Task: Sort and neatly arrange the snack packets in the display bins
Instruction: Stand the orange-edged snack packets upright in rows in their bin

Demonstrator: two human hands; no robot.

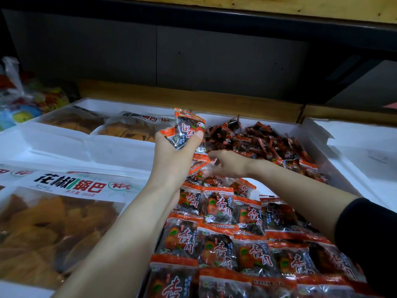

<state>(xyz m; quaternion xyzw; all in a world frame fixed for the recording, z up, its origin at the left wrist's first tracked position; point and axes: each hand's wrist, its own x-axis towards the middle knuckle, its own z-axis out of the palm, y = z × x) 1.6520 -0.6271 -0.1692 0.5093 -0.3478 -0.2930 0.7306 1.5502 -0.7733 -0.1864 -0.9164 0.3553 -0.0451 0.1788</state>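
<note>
My left hand (174, 155) is raised over the middle bin and grips a small stack of orange-and-clear snack packets (185, 127). Just right of it and lower, my right hand (227, 165) reaches into the bin, fingers curled at a packet (198, 165) on top of the rows; I cannot tell if it grips it. The near half of the white bin (352, 179) holds packets laid in neat overlapping rows (232, 229). The far half holds a loose heap of the same packets (264, 140).
Large bags of golden crisps (51, 224) with white labels fill the white bins on the left, with more bags (129, 127) behind. Another white bin (365, 143) stands at the right. Colourful packages (23, 100) lie at far left. A wooden ledge (193, 97) and dark wall close the back.
</note>
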